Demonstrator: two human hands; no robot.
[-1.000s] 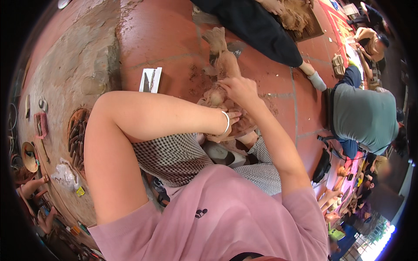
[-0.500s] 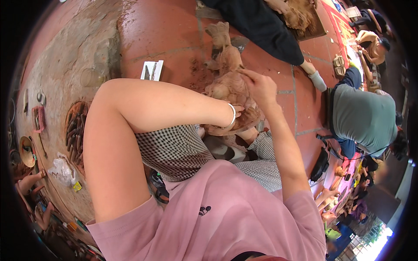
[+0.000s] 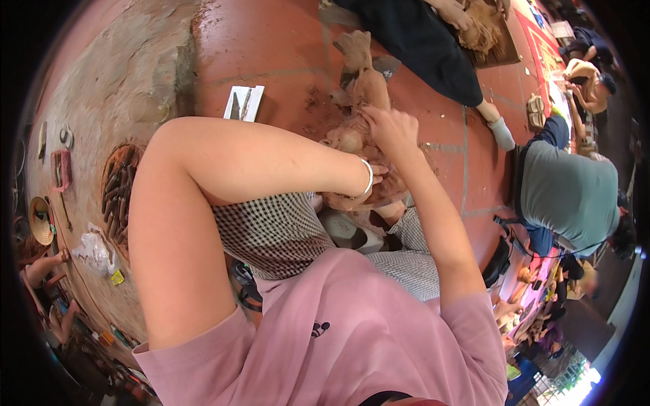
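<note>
A brown carved figure (image 3: 371, 88), wood by its look, lies between my legs with its narrow end pointing away from me. My left hand (image 3: 376, 177), with a white bracelet at the wrist, holds its near, broad part; the thumb is hidden. Higher up, my right hand (image 3: 394, 130) has its fingers bent together against the middle of the carving. Whatever may be pinched in those fingers is too small to make out.
A white tray (image 3: 254, 101) with dark strips lies on the red tiles. A round holder of dark sticks (image 3: 120, 193) and a clear plastic bag (image 3: 95, 254) are at left. Ahead, a person's dark-trousered leg (image 3: 420, 57) stretches close by. Another person in grey-green (image 3: 569, 193) sits at right.
My right hand has shifted a little up and left along the carving, its fingers more closed. My left hand stays on the near part. The whole view has moved slightly.
</note>
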